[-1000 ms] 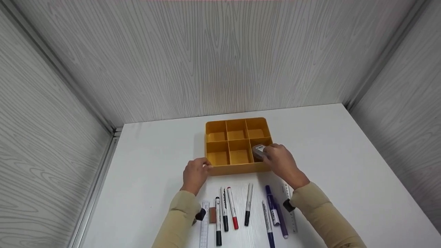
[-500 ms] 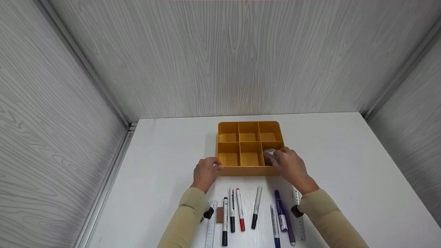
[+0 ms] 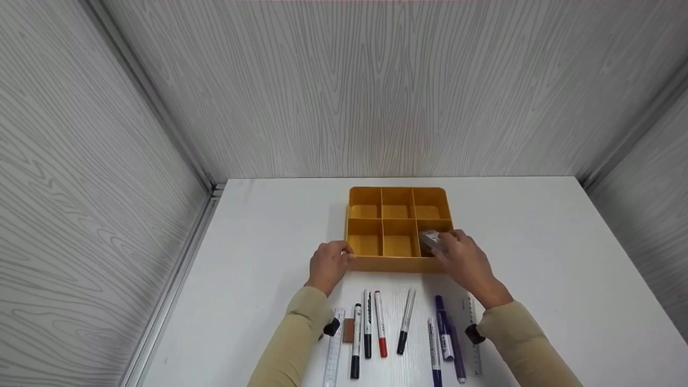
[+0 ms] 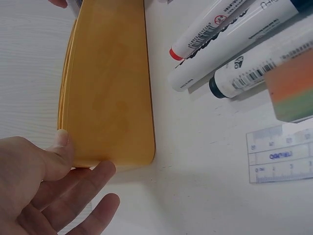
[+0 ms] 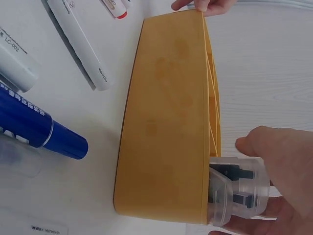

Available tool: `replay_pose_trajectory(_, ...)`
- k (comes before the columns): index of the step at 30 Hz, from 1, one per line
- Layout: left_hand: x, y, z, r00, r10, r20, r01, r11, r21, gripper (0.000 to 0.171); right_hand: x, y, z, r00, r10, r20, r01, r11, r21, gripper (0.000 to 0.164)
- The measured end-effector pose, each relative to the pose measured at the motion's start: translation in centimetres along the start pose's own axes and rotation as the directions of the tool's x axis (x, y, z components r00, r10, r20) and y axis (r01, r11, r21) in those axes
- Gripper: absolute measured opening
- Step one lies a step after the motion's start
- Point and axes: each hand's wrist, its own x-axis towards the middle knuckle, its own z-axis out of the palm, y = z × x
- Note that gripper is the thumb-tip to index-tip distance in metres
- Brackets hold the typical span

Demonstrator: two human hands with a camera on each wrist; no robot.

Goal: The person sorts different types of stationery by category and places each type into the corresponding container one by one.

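A yellow-orange tray (image 3: 400, 264) with several square compartments stands on the white table. At its front left corner, my left hand (image 3: 329, 265) pinches the tray; in the left wrist view the thumb lies on the rim and the fingers touch the side. My right hand (image 3: 466, 260) holds a small clear plastic box (image 5: 244, 191) with dark pieces inside. That box (image 3: 430, 238) is tilted and partly inside the front right compartment, its lower part hidden by the tray wall. Other compartments in the head view show bare bottoms.
In front of the tray lie several white markers (image 3: 380, 325), a blue marker (image 3: 444, 330) and a purple pen (image 3: 457, 352). A clear ruler (image 3: 333, 349) and a brown-looking eraser (image 3: 349, 330) are at left, another ruler (image 3: 476, 357) at right. Wood-grain panels (image 3: 398, 97) enclose the table.
The head view has shifted, so the tray and both hands appear farther right. Both hands keep their hold, and the clear box stays at the front right compartment, with its tilt slightly changed.
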Motion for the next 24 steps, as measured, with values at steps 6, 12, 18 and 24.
replay_pose_trajectory(6, 0.0, 0.0, 0.0, 1.000, -0.009, 0.005, 0.009, 1.000, -0.003, 0.007, -0.6, 0.1, -0.7, 0.993, 0.103, 0.062, -0.106, 0.993, 0.050, 0.048)
replay_pose_trajectory(12, -0.1, 0.0, -0.1, 0.999, 0.029, -0.026, -0.029, 0.999, 0.022, 0.006, -1.3, 0.5, -1.6, 0.996, 0.088, 0.035, -0.091, 0.992, 0.091, 0.055)
replay_pose_trajectory(18, -0.1, 0.0, 0.0, 0.998, 0.041, -0.045, -0.039, 0.999, 0.033, 0.006, -2.1, 1.0, -2.3, 0.995, 0.100, 0.007, -0.101, 0.991, 0.093, 0.054)
replay_pose_trajectory(24, -0.1, -0.1, 0.1, 0.997, 0.050, -0.060, -0.048, 0.998, 0.039, 0.006, -3.3, 1.8, -2.9, 0.990, 0.142, 0.023, -0.143, 0.981, 0.129, 0.055)
